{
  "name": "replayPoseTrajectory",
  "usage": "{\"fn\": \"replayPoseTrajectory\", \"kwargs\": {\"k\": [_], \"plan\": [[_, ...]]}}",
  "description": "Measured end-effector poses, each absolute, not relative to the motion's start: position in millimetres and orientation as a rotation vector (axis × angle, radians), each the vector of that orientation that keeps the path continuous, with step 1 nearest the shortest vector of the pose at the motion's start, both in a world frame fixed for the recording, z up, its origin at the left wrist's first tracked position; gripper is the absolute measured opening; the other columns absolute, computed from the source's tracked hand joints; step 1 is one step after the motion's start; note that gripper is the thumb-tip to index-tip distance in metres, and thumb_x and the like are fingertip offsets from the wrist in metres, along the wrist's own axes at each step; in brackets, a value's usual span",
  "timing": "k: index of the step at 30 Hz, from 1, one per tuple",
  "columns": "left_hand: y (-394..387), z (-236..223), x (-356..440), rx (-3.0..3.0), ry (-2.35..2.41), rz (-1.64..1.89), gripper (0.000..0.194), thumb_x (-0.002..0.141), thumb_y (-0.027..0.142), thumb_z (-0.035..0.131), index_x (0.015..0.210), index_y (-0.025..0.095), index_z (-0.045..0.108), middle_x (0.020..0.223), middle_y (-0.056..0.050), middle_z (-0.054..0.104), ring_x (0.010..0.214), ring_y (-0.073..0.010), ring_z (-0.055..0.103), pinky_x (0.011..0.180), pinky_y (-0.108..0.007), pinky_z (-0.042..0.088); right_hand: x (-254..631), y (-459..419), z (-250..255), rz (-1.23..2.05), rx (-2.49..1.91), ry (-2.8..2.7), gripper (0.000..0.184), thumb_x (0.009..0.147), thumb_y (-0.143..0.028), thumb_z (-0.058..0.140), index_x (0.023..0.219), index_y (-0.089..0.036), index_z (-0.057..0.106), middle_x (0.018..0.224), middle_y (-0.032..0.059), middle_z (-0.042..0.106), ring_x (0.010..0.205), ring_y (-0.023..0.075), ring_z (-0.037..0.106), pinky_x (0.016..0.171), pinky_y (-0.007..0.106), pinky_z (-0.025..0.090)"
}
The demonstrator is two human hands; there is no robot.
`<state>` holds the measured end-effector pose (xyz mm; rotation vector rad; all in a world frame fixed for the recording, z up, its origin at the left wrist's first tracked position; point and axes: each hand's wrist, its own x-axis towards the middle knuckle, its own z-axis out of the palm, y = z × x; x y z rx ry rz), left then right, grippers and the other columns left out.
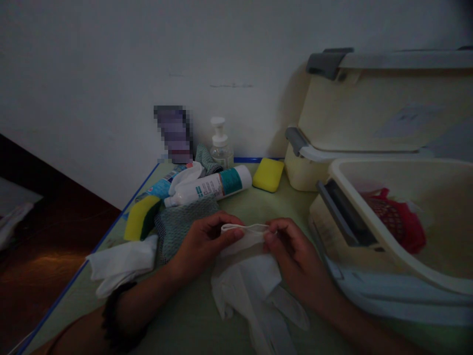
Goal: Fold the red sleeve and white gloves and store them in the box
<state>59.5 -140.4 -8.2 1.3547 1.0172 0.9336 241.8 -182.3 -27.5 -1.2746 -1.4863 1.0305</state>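
Observation:
A thin white glove [254, 281] hangs cuff-up between my two hands over the table. My left hand [207, 241] pinches the left side of its cuff between thumb and fingers. The cuff's right side is gripped by my right hand [291, 256]. Its fingers droop toward me onto the tabletop. Just left of my left hand lies a grey-green mesh cloth [181, 224]. Another white glove [125, 261] rests folded farther left.
Behind my hands, a white-and-teal bottle [214, 186] lies on its side near two yellow sponges, one standing left [142, 217], one right [268, 175]. A pump bottle [220, 148] stands by the wall. An open cream bin [369, 207] holding red items is at right, a lidded one [362, 108] behind.

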Motion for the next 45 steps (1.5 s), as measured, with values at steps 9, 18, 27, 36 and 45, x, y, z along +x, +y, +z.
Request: {"fn": "replayPoseTrajectory", "kwargs": {"k": [9,18,27,36,45], "plan": [[-141.1,-12.5,57.6,1.47,1.013,1.003,0.002,0.071,0.02,0.069,0.071,0.018,0.068,0.068,0.002,0.06,0.062,-0.0103,0.053,0.056,-0.019,0.041,242.9,-181.6,-26.4,0.887,-1.204,-1.549,0.004,0.087,-0.023,0.052,0.084,-0.024,0.05,0.082,-0.0017,0.052,0.078,0.013,0.05,0.069,0.025,0.041],[-139.4,-14.0,55.6,1.564,0.949,1.071,0.002,0.071,0.017,0.07,0.07,0.017,0.068,0.068,0.001,0.057,0.065,-0.0116,0.053,0.059,-0.021,0.041,245.7,-179.5,-20.8,0.808,-1.188,-1.64,0.014,0.082,-0.018,0.056,0.094,-0.024,0.059,0.088,0.0011,0.056,0.082,0.0148,0.051,0.073,0.029,0.041],[-139.6,-13.1,56.1,1.593,0.979,1.057,0.001,0.071,0.018,0.07,0.07,0.018,0.068,0.069,0.0,0.058,0.066,-0.0126,0.054,0.061,-0.023,0.042,245.6,-179.1,-21.3,0.794,-1.23,-1.659,0.005,0.083,-0.019,0.056,0.085,-0.024,0.056,0.092,0.0016,0.054,0.087,0.016,0.053,0.076,0.031,0.042],[-140.1,-10.6,56.9,1.581,1.017,1.037,0.004,0.072,0.019,0.068,0.069,0.017,0.066,0.068,0.001,0.057,0.064,-0.0118,0.052,0.059,-0.023,0.041,246.5,-180.9,-24.5,0.825,-1.192,-1.622,0.006,0.086,-0.021,0.054,0.09,-0.026,0.054,0.109,0.0006,0.053,0.106,0.0154,0.05,0.092,0.031,0.037],[-140.8,-13.4,57.4,1.537,1.005,1.028,0.007,0.071,0.019,0.07,0.068,0.017,0.064,0.07,0.001,0.056,0.066,-0.0118,0.052,0.059,-0.021,0.043,244.5,-183.0,-25.8,0.888,-1.174,-1.514,0.004,0.089,-0.024,0.05,0.092,-0.026,0.05,0.106,0.0016,0.055,0.102,0.0163,0.051,0.088,0.031,0.039]]}}
